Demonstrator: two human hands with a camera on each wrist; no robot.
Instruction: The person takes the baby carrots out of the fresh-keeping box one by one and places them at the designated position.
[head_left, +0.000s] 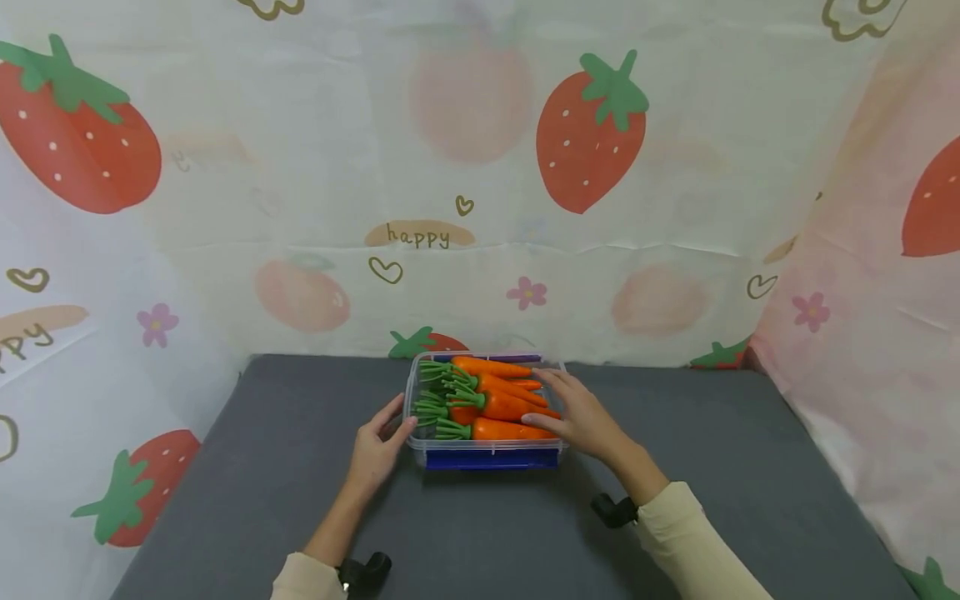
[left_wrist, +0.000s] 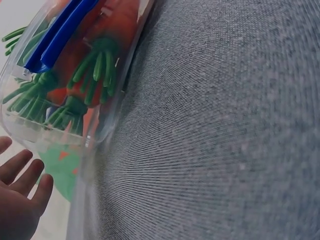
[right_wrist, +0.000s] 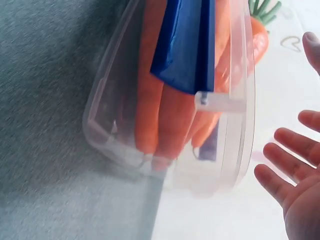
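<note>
A clear plastic box (head_left: pixel 487 446) with blue latches stands on the grey table, filled with several orange carrots (head_left: pixel 510 406) with green stems. The stems lie toward the left and the tips toward the right. At the box's left end is my left hand (head_left: pixel 375 446), thumb and fingers apart; in the left wrist view its fingers (left_wrist: pixel 31 175) are extended beside the wall, and contact is unclear. My right hand (head_left: pixel 588 412) hovers at the right end near the carrot tips, its fingers (right_wrist: pixel 280 182) spread and holding nothing. No lid shows on the box.
The grey table (head_left: pixel 285 475) extends around the box on both sides and in front. A white cloth (head_left: pixel 465 300) printed with strawberries, hearts and flowers hangs behind and at the sides. Black wrist devices (head_left: pixel 613 510) sit at both cuffs.
</note>
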